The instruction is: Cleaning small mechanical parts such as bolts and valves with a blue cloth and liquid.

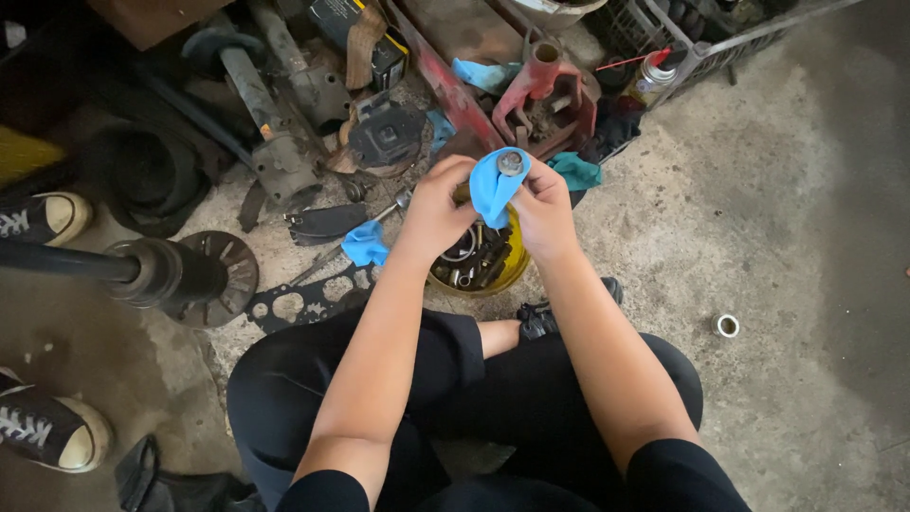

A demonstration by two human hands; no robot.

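Both hands meet over a small round metal part (511, 162), grey and dull, that sits wrapped in a blue cloth (493, 187). The left hand (438, 210) closes its fingers on the cloth from the left side, and the right hand (544, 210) pinches the cloth and the part from the right, thumb near the part's rim. The cloth is soft and creased and hangs down between the two palms.

Directly beneath the hands stands a yellow tub (493, 270) on the floor, holding a jumble of bolts, sockets and other short steel pieces; the hands and cloth hide its far rim. Just left of the tub lies a second blue rag (364, 245) beside a thin metal tool. Nearer and left of that, a flat dark gasket (303, 301) with cut-out holes lies on the concrete.

Farther off, beyond the hands, a red cast bracket (545, 95) rests among greasy parts, with a spray can (649, 81) to its right by a wire crate. On the left a black shaft with a disc-shaped hub (213, 277) lies across the floor, near two dark canvas shoes (43, 427). To the right, alone on the rough grey concrete floor (777, 218), sits a small metal ring (726, 325).
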